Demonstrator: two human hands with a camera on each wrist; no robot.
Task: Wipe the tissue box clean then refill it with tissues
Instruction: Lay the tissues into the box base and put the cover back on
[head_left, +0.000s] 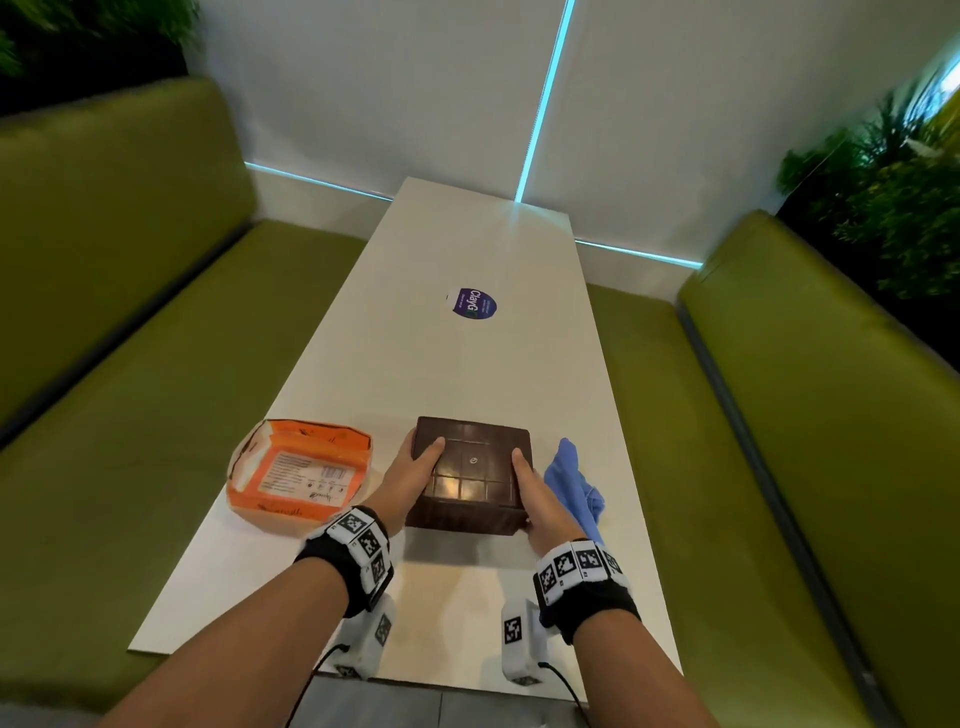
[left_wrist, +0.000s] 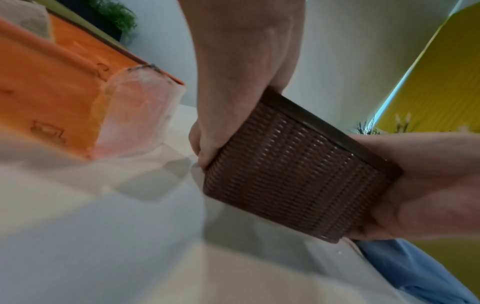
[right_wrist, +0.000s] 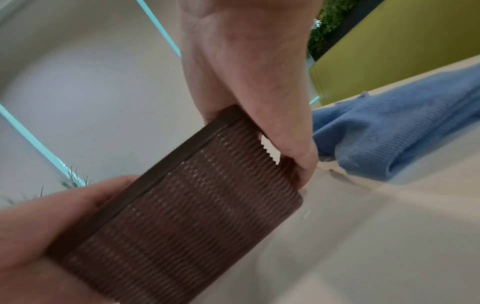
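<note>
A dark brown woven tissue box (head_left: 470, 475) is near the front middle of the white table (head_left: 467, 364), gripped from both sides. My left hand (head_left: 415, 467) holds its left side with the thumb on top. My right hand (head_left: 530, 488) holds the right side the same way. The upturned face is a flat gridded panel with no tissue showing. In the left wrist view the box (left_wrist: 298, 174) sits tilted between my left hand (left_wrist: 233, 82) and my right hand (left_wrist: 428, 185). I cannot tell whether it touches the table. An orange tissue pack (head_left: 298, 475) lies left of it, a blue cloth (head_left: 574, 478) right of it.
A round purple sticker (head_left: 471, 304) lies on the table further back. Green padded benches (head_left: 130, 338) run along both long sides of the table, with plants behind them. A white wall closes the far end.
</note>
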